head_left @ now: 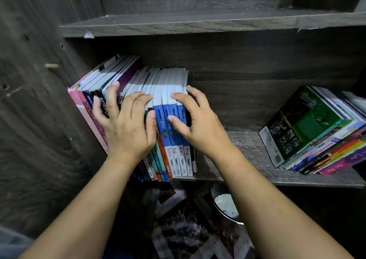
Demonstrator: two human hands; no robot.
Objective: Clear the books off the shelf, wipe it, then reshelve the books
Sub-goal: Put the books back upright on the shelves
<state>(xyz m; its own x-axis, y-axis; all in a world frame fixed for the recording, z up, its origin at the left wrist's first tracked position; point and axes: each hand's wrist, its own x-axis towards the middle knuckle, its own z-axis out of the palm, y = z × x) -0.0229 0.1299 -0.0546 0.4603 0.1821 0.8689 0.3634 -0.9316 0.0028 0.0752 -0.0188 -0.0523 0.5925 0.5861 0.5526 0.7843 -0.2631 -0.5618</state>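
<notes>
A row of upright books [164, 92] stands at the left end of the dark wooden shelf [247, 151], leaning against the left wall. My left hand [126, 126] lies spread over the spines of the pink and dark books [87, 104], fingers reaching onto their tops. My right hand [190, 120] grips the blue-spined books [161, 120] at the right end of the row, with fingers over their tops and thumb on the spines. A second pile of books [316, 131], topped by a green cover, leans at the shelf's right end.
An upper shelf board [198, 22] runs above. Bare shelf surface lies between the two book groups. Below the shelf, a patterned rug [188, 229] and a round dark container [225, 203] sit on the floor.
</notes>
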